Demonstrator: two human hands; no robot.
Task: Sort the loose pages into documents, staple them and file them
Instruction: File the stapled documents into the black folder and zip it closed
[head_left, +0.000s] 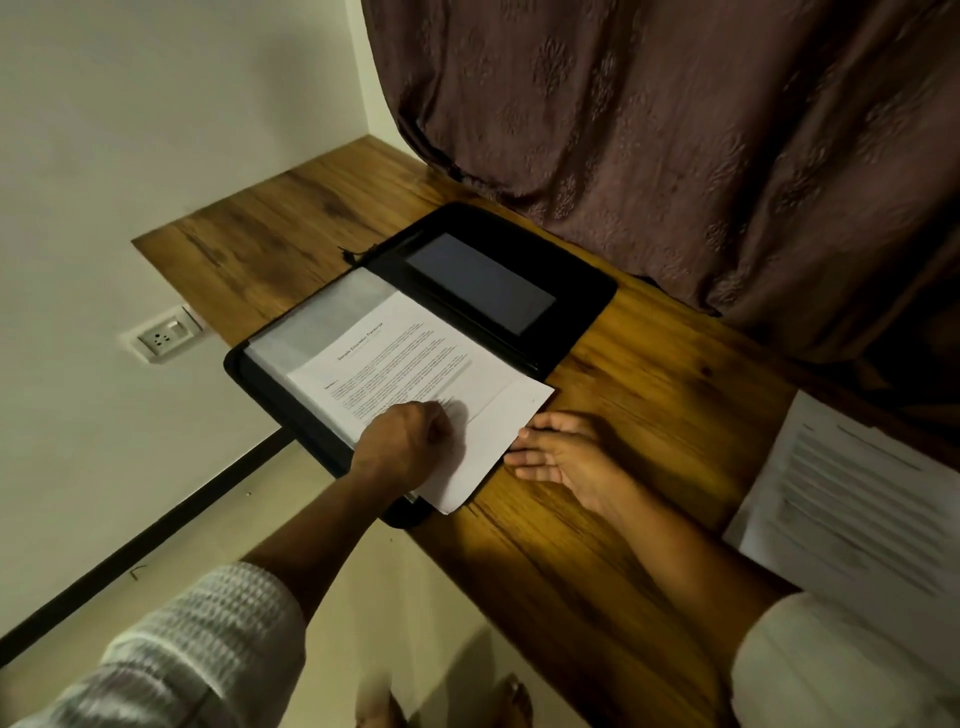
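Filing now: a document (415, 358) lies half in the open folder (498, 234) on the bench (649, 374), left grip (402, 441) curled on it (pinching or pressing, can't tell), right grip (561, 452) flat and open beside its edge. More pages (852, 499) wait far right, unfiled.

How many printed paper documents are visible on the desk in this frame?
2. One document lies on the open folder, under the left hand; a second document lies at the desk's right edge, partly cut off. More pages may be hidden beneath either.
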